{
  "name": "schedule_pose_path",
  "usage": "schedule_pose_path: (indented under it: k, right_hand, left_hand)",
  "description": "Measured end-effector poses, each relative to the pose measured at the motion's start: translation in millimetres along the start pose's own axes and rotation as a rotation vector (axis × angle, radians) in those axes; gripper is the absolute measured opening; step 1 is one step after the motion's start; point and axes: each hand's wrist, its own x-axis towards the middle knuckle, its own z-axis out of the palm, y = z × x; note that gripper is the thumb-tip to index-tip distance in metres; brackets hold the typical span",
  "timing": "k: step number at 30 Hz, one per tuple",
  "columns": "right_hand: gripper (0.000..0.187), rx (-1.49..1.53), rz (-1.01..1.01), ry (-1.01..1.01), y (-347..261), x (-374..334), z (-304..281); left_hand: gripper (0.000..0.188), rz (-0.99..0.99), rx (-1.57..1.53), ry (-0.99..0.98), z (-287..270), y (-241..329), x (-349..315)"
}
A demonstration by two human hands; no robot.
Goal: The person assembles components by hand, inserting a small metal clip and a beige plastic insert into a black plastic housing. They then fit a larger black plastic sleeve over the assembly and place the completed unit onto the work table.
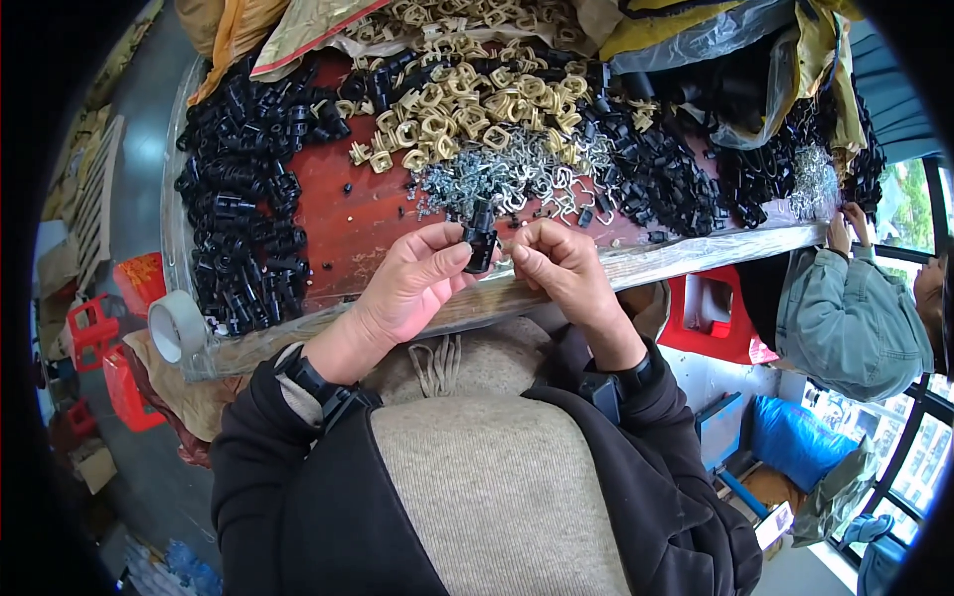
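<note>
Upright between the thumb and fingers of my left hand [397, 288] is a black plastic tubular fitting [481, 236], held over the table's near edge. My right hand [573, 276] is just to its right, thumb and forefinger pinched together close to the fitting's side; whatever is in that pinch is too small to make out. Right beyond the fitting lie a heap of small silvery screws [452, 184] and a pile of bent metal wire clips [556, 184]. Farther back spreads a mound of cream-coloured plastic ring clips [467, 104].
Black fittings [238, 219] are heaped along the left side of the red table [343, 214], small black blocks [666, 179] at right. A tape roll [177, 328] hangs at the near left corner. Another person's hands [845, 226] work at far right, by a red stool [708, 316].
</note>
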Motion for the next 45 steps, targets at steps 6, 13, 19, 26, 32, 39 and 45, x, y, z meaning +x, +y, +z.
schedule_pose_path:
  k: [6,13,19,26,32,39,45]
  right_hand:
    - [0.012,-0.045,-0.071,0.02,0,-1,5]
    - [0.009,-0.43,-0.348,0.074,-26,-5,32]
    - [0.011,-0.855,-0.672,0.01,-33,-3,55]
    - [0.013,-1.024,-0.689,0.008,-35,-4,67]
    - [0.011,-1.032,-0.668,0.003,-30,-1,62]
    - [0.011,-0.757,-0.522,0.051,-22,3,30]
    - [0.014,-1.058,-0.403,0.396,-15,34,-38]
  left_hand:
    - [0.022,-0.001,-0.026,0.017,2,6,-7]
    - [0.021,-0.121,-0.117,0.03,-5,9,-25]
    - [0.021,-0.144,-0.091,0.012,-10,14,-41]
    - [0.022,-0.132,-0.007,0.048,-15,14,-48]
    - [0.022,-0.121,0.092,0.092,-14,12,-43]
    - [0.024,-0.211,0.142,0.066,-11,11,-29]
    - [0.025,-0.249,0.176,0.117,-6,9,-13]
